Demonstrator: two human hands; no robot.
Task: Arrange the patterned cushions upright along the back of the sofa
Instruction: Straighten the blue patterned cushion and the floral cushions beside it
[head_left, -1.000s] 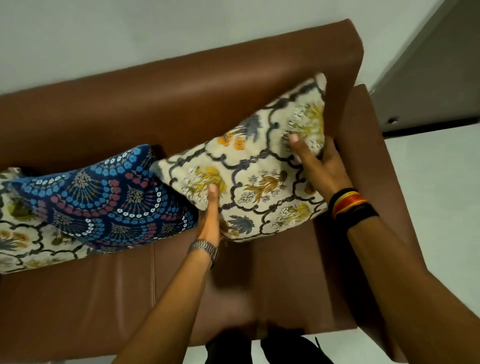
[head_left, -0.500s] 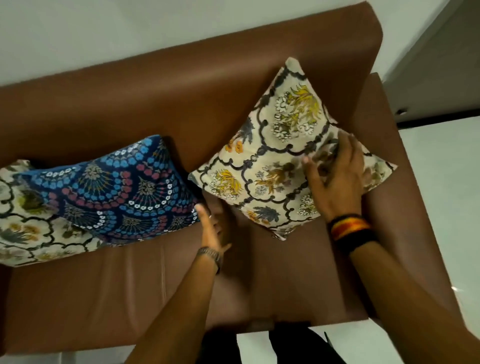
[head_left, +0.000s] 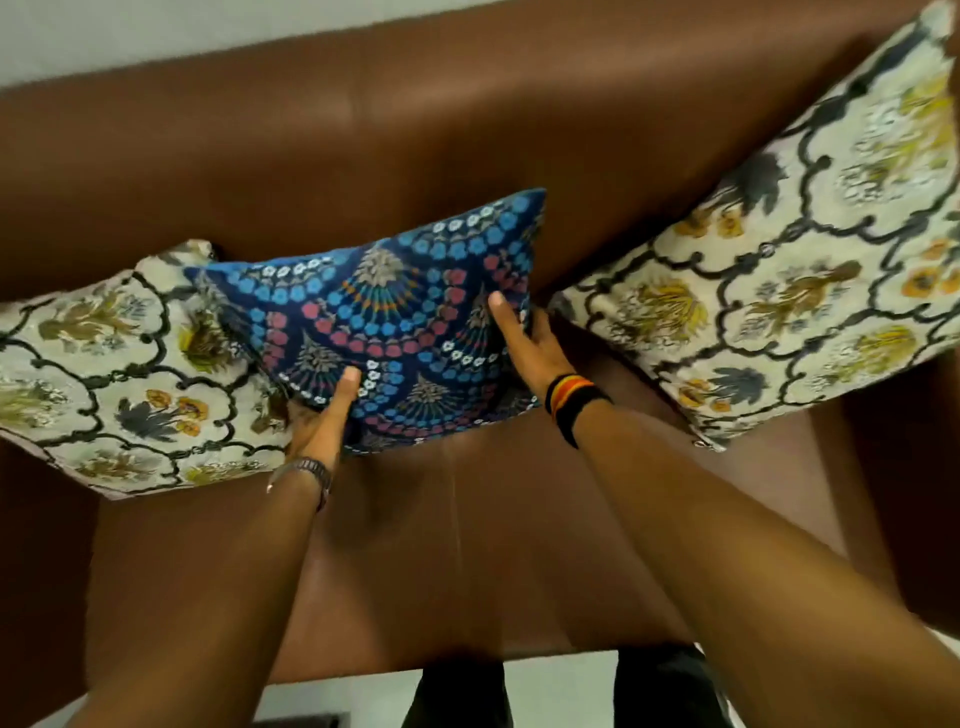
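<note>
A blue cushion (head_left: 400, 312) with pink and light-blue flower arcs lies tilted in the middle of the brown sofa (head_left: 363, 135). My left hand (head_left: 324, 415) grips its lower left edge, thumb on the front. Gripping its right edge is my right hand (head_left: 524, 340). A cream floral cushion (head_left: 789, 291) leans on its corner against the backrest at the right, untouched. Another cream floral cushion (head_left: 114, 374) lies at the left, partly under the blue one.
The sofa's seat (head_left: 467, 545) stretches below the cushions to its front edge. A pale wall (head_left: 156, 36) rises behind the backrest. My dark trouser legs (head_left: 457, 696) and light floor show at the bottom.
My right hand left the right cream cushion, which now rests against the backrest. Both hands moved left and took hold of the blue cushion. My view shifted left and closer.
</note>
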